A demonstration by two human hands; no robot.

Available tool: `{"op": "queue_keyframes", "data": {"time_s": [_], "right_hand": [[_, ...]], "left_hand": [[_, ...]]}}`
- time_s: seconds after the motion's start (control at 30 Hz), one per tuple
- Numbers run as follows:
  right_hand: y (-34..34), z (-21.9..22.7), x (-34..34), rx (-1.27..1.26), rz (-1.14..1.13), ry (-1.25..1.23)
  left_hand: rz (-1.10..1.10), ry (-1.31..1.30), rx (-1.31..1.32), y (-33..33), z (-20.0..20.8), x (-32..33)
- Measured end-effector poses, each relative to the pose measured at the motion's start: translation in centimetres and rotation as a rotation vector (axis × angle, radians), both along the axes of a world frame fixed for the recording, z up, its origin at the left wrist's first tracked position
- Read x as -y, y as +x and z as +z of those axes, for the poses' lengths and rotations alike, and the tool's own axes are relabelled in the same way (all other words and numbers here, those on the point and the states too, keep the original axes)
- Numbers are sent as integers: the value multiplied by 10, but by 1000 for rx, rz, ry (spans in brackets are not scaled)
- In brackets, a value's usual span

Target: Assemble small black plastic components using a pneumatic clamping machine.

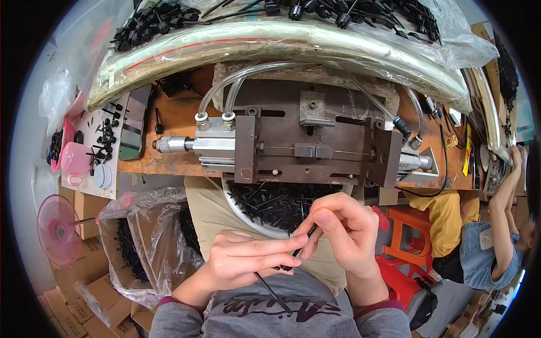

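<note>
Above my lap, my left hand (pixel 248 258) has its fingers closed around a thin black rod (pixel 271 291), whose free end slants down toward my shirt. My right hand (pixel 350 230) pinches a small black piece between thumb and forefinger, right beside the left fingertips. Whether that piece is joined to the rod is hidden by the fingers. Just beyond both hands, a white round tub (pixel 239 213) full of black thin-stemmed parts (pixel 270 203) rests at my lap, under the bench edge.
A dark metal fixture (pixel 282 124) with two air cylinders and clear hoses (pixel 248 70) is on the wooden bench. More black parts (pixel 163 19) are heaped behind it. A plastic-lined box (pixel 146 225) and pink fan (pixel 58 230) stand left. Another person (pixel 490 248) sits right, beside a red stool (pixel 403 276).
</note>
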State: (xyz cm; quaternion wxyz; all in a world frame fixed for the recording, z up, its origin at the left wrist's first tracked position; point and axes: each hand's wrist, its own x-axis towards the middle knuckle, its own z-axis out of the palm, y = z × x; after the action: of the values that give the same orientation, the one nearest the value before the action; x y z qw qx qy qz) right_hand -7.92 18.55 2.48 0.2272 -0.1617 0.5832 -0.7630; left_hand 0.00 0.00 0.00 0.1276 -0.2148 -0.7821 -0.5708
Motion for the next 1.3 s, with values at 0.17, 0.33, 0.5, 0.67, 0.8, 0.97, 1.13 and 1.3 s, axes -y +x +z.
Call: {"op": "queue_keyframes", "data": {"time_s": [0.17,0.33,0.5,0.67,0.8,0.97,1.13,1.3], "right_hand": [[0,-2,-1,6,-2,-16],[-3,0,0,142,-18,-63],[-10,-8,-10,242,49,-87],[-9,-19,-12,234,44,-23],[-4,-27,-17,161,-132,66],[2,-29,-28,78,-291,91],[10,-29,-32,56,-402,74],[14,-32,-35,63,-440,85]], "left_hand": [[21,-47,-64,-3,-4,0],[52,-45,-101,-6,-4,-4],[49,-103,-82,-12,3,-6],[126,-148,-76,-15,-3,-8],[228,-192,-50,-26,7,-17],[341,-359,-179,-40,1,-23],[407,-586,-150,-55,2,-32],[448,-787,-123,-53,10,-44]]}}
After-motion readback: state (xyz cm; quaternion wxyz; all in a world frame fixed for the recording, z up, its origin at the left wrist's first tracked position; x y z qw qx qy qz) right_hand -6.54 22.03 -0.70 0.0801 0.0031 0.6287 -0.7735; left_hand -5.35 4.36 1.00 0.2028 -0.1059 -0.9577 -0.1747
